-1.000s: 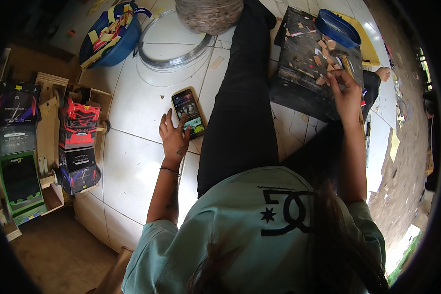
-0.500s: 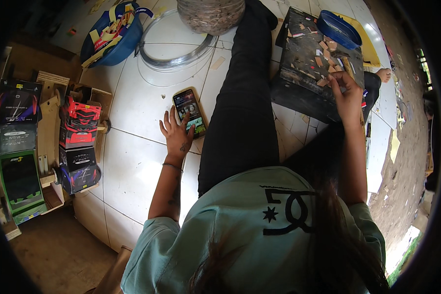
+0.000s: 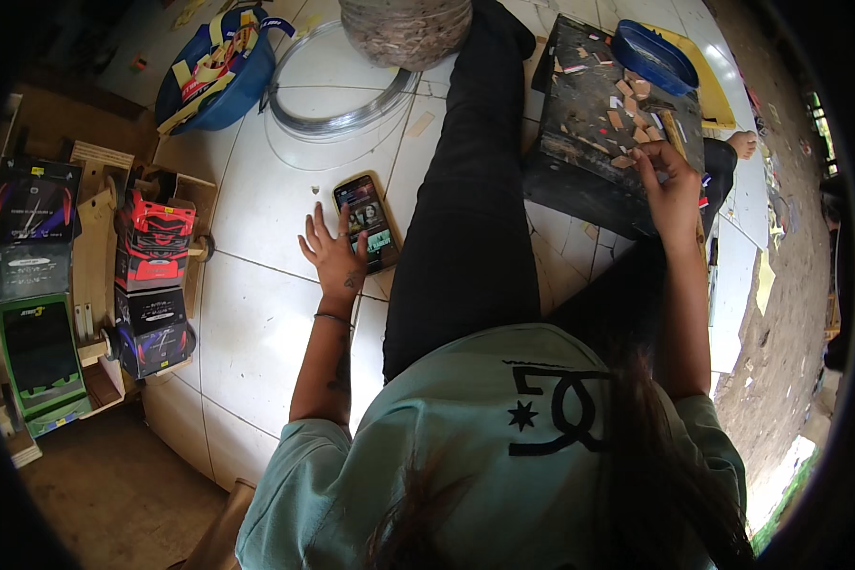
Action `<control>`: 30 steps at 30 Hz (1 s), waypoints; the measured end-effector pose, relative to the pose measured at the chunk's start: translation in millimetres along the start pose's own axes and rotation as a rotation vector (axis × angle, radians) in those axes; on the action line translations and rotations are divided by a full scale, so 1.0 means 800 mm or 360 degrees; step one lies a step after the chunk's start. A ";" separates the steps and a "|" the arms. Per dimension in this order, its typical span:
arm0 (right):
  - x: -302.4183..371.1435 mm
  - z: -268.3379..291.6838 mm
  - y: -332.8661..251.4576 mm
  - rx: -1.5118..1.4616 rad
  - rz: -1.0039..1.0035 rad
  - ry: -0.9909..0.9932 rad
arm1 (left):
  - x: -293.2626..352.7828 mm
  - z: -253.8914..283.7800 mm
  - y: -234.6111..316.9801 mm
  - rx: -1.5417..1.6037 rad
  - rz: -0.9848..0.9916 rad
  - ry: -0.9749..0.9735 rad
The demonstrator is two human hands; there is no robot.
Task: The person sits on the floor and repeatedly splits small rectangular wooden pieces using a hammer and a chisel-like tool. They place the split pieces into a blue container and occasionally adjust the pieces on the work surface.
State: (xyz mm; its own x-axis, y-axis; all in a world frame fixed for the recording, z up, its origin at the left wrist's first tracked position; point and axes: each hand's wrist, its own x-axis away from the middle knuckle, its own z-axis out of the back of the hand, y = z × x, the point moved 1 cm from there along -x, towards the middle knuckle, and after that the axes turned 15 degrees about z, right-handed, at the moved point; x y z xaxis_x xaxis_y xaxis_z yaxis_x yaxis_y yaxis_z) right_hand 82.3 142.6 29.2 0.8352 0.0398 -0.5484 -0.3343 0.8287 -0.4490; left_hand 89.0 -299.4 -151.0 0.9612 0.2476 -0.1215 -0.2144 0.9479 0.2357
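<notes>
My left hand (image 3: 331, 255) is open with its fingers spread, just left of a phone (image 3: 366, 223) lying face up on the tiles. Its thumb reaches over the edge of the lit screen, where pictures show; I cannot tell whether it touches. My right hand (image 3: 668, 188) rests at the near right part of a black box (image 3: 579, 195). Thumb and forefinger are drawn together beside small brown cardboard pieces (image 3: 617, 120) scattered on top; what is between them, if anything, is too small to make out. A thin wooden strip (image 3: 673, 133) lies behind that hand.
On the box stands a blue oval tray (image 3: 654, 59), with a yellow tray (image 3: 717, 104) beyond. A wire coil (image 3: 351, 122) lies near a filled clear sack (image 3: 408, 33). Far left is a blue basin (image 3: 217, 109) of printed strips; nearer, wooden toy trucks (image 3: 155, 242). My outstretched leg (image 3: 470, 209) separates both sides.
My left hand has drawn back slightly to the left, off the phone's screen. The picture on the screen has shifted. My right hand stays nearly in place.
</notes>
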 end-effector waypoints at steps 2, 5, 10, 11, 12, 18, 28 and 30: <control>0.000 0.000 0.000 -0.0017 0.0002 0.0014 | -0.004 0.008 0.000 0.0075 0.0048 0.0107; 0.000 0.000 0.000 -0.0013 -0.0004 0.0016 | -0.014 0.032 0.018 0.0352 0.0025 0.0336; 0.000 0.001 -0.002 0.0008 0.0015 0.0018 | -0.020 0.075 0.129 0.0871 -0.0372 0.0355; 0.000 0.001 -0.002 -0.0019 0.0001 0.0024 | -0.015 0.083 0.160 0.0945 -0.0521 0.0276; -0.001 0.002 -0.001 -0.0015 0.0007 0.0020 | -0.011 0.091 0.191 0.1072 -0.0702 0.0187; -0.006 0.000 0.006 -0.0068 -0.0007 0.0007 | 0.001 0.111 0.342 0.1447 -0.1194 -0.0043; -0.010 0.004 0.015 -0.0203 -0.0093 -0.0038 | -0.021 0.087 0.398 0.1304 -0.1152 -0.0341; -0.011 0.004 0.014 -0.0257 -0.0056 -0.0026 | -0.023 0.085 0.401 0.1268 -0.1166 -0.0391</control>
State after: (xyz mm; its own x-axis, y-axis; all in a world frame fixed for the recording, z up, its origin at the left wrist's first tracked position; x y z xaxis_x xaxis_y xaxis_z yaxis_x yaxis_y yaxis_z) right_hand 72.5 153.8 31.2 0.8541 0.0222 -0.5196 -0.3694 0.7291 -0.5761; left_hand 14.0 -13.9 -7.5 0.8368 -0.4503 -0.3114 0.5080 0.4268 0.7482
